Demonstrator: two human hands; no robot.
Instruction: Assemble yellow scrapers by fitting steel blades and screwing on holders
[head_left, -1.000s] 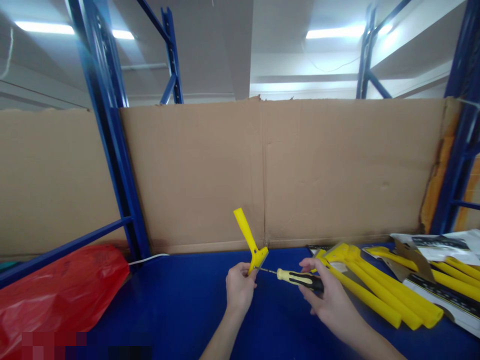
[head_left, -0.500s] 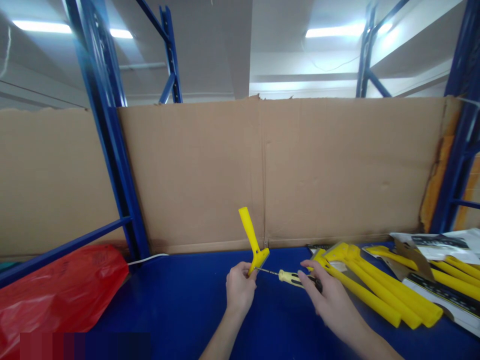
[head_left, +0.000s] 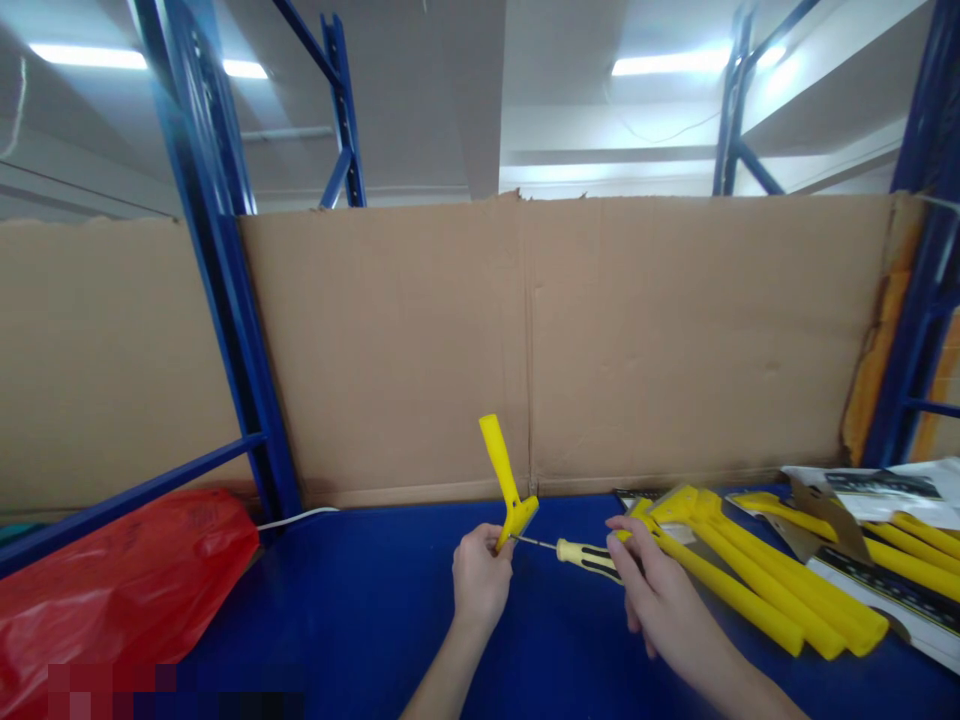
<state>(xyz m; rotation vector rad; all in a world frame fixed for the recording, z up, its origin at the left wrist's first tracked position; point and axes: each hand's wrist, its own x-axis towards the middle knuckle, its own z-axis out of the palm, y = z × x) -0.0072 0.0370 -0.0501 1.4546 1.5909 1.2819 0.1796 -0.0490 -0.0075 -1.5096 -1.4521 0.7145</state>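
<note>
Near the middle, my left hand (head_left: 481, 578) is closed around the head of a yellow scraper-like tool (head_left: 501, 465), whose handle points up. A screwdriver (head_left: 589, 558) with a pale yellow and black handle reaches from my right hand (head_left: 660, 590) to that head, its thin shaft meeting it beside my left fingers. My right fingers are closed at the rear end of the screwdriver handle, which they partly hide. Just right of this hand lie several similar yellow tools (head_left: 772, 570).
A red plastic bag (head_left: 135, 570) lies at the left on the blue table (head_left: 360, 600). Behind stands a cardboard wall (head_left: 405, 350) between blue metal posts (head_left: 247, 380). White and black packaging (head_left: 885, 590) with more yellow tools is at the right.
My right hand has shifted slightly right along the screwdriver handle and its fingers have changed position. My left hand and the yellow tool have hardly moved.
</note>
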